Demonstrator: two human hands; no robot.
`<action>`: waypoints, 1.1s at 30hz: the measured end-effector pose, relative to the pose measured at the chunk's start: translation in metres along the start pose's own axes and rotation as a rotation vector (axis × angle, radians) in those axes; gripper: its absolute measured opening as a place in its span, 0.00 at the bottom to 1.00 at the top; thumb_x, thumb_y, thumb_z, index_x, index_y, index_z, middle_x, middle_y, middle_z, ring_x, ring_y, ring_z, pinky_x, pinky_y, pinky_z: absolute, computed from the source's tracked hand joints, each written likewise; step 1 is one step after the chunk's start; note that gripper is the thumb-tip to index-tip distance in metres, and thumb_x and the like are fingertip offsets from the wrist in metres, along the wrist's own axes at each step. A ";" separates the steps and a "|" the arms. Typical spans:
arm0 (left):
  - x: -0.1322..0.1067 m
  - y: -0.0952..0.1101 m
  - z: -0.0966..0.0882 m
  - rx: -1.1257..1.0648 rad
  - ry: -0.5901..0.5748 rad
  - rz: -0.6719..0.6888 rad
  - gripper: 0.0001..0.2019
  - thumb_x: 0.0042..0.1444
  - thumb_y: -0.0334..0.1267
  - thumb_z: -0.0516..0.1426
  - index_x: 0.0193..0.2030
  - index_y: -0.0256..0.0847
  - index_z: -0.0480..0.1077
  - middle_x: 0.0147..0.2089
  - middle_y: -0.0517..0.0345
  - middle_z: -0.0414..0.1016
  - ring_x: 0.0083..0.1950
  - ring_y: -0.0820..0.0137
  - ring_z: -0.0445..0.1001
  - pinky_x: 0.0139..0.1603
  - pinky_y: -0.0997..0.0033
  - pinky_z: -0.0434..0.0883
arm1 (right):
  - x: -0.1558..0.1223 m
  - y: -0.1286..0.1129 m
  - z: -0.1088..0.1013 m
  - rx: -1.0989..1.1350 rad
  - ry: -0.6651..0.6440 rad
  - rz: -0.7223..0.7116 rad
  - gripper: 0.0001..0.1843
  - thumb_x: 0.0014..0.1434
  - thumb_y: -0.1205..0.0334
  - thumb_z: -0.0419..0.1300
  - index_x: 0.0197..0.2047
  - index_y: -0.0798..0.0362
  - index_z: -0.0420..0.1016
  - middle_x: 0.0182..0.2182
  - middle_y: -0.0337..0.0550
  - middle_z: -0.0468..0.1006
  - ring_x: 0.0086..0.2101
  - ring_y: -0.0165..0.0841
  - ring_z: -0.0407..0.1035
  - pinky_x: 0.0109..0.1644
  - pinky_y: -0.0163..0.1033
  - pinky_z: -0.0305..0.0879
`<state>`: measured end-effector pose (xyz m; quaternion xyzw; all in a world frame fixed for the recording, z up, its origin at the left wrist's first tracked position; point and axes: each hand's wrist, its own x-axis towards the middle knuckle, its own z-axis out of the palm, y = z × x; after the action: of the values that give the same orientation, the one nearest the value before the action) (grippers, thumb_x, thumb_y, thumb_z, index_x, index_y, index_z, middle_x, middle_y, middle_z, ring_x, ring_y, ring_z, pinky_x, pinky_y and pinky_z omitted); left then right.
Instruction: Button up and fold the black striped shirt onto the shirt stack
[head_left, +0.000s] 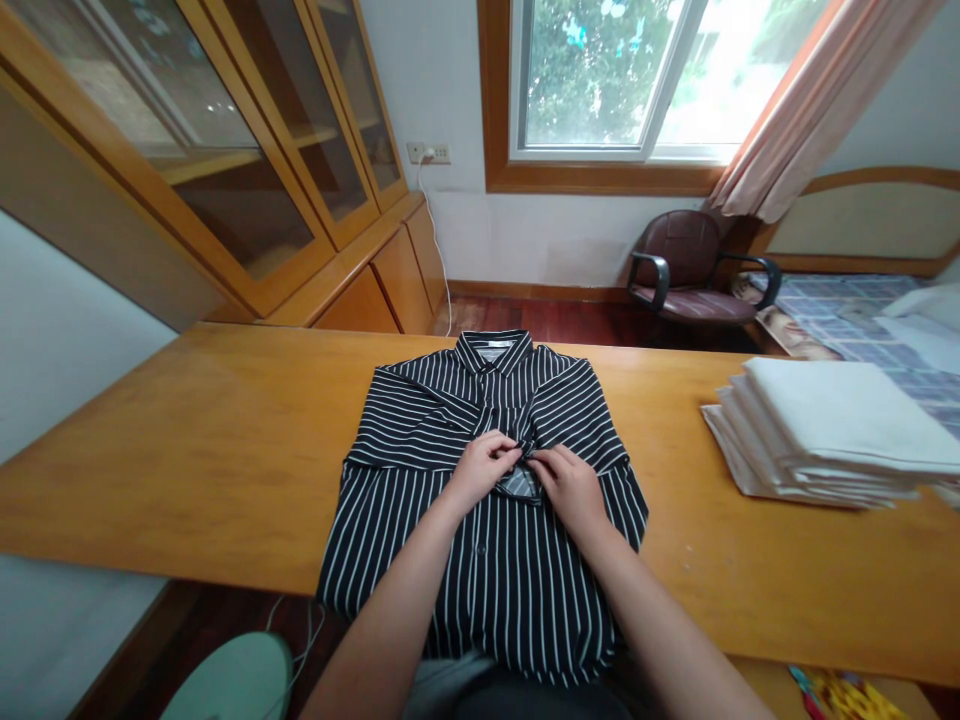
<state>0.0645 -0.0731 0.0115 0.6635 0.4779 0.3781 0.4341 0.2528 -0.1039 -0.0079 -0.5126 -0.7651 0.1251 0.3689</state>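
Observation:
A black shirt with white stripes lies front up on the wooden table, its collar pointing away from me and its lower edge hanging over the near side. Both sleeves are folded inward across the chest. Near the middle, my left hand pinches the fabric around a sleeve cuff. Close beside it on the right, my right hand pinches the same cuff, fingertips almost meeting the left ones. The fingertips partly hide the cuff's edge, and any button there is too small to make out.
On the right of the table stands a stack of folded white cloth or sheets. Behind are a brown armchair, a bed and a glass-door cabinet. A pale green stool stands below at the left.

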 end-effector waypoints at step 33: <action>-0.006 0.002 -0.002 0.005 -0.090 0.038 0.11 0.64 0.43 0.56 0.40 0.40 0.77 0.38 0.55 0.75 0.39 0.68 0.74 0.44 0.69 0.70 | 0.000 -0.001 -0.005 0.145 -0.007 -0.056 0.09 0.68 0.62 0.56 0.42 0.49 0.79 0.32 0.42 0.76 0.33 0.34 0.73 0.38 0.37 0.69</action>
<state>0.0622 -0.0787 0.0134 0.6899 0.4463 0.3549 0.4460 0.2560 -0.1050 -0.0039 -0.4624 -0.7696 0.1714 0.4057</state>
